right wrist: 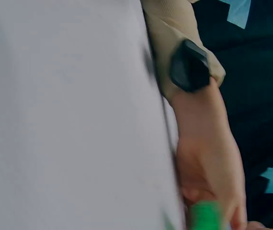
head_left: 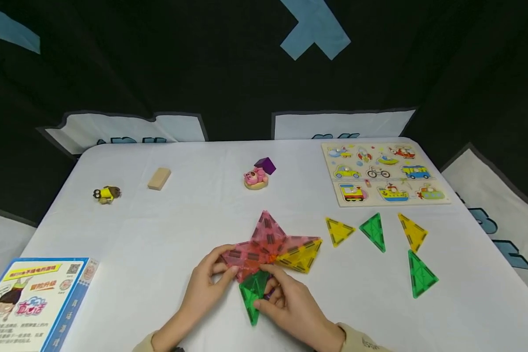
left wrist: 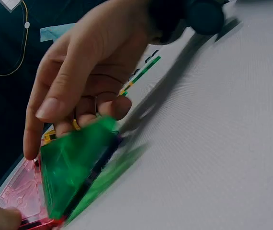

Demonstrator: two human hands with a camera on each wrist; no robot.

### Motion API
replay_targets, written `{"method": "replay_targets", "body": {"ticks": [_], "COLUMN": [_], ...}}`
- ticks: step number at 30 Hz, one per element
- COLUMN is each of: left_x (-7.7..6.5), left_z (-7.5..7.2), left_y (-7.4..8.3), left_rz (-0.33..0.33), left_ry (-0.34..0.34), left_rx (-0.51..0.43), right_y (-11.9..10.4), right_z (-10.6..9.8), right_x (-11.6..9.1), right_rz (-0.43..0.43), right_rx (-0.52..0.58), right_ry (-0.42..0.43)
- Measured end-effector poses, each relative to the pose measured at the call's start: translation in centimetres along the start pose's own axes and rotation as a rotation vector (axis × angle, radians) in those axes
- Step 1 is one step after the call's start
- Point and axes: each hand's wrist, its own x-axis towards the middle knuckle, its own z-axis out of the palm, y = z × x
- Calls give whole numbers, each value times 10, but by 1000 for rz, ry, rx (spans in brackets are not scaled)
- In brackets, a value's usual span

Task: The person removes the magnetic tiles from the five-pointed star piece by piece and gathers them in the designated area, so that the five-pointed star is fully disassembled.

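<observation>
A star-shaped build of translucent magnetic tiles lies in front of me, its pink tiles (head_left: 268, 232) in the middle. A yellow part (head_left: 300, 255) juts to the right and a green triangular tile (head_left: 251, 296) points toward me. My left hand (head_left: 207, 286) pinches the pink tiles' left edge between thumb and fingers. With thumb and index finger, my right hand (head_left: 292, 300) grips the green tile. A bit of purple shows behind its curled fingers. In the left wrist view, the green tile (left wrist: 72, 172) tilts up from the table beside the pink tile (left wrist: 24, 194).
Loose yellow tiles (head_left: 339, 231) and green tiles (head_left: 373, 232) lie to the right. Behind them is a picture puzzle board (head_left: 391, 173). A pink figurine (head_left: 256, 179), purple block (head_left: 265, 165), wooden block (head_left: 159, 178) and small bird figure (head_left: 107, 194) stand farther back. A boxed game (head_left: 35, 303) lies left.
</observation>
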Motion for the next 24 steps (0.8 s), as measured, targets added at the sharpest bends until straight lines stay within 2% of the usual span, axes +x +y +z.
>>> {"method": "replay_targets", "body": {"ticks": [2, 4, 8, 17, 24], "left_x": [0, 0, -1, -2, -2], "left_z": [-1, -2, -2, -2, 1], "left_y": [0, 0, 1, 3, 5], "left_rz": [-2, -12, -42, -104, -97], "left_ry": [-13, -25, -30, -22, -12], "left_rx": [-19, -38, -63, -71, -75], "right_y": [3, 6, 9, 11, 7], "right_z": [3, 6, 8, 12, 10], "right_x": [-1, -2, -3, -4, -11], "right_rz": [17, 12, -39, -203, -236], "right_rx": [83, 115, 86, -26, -42], "right_ry": [16, 17, 29, 123, 42]}}
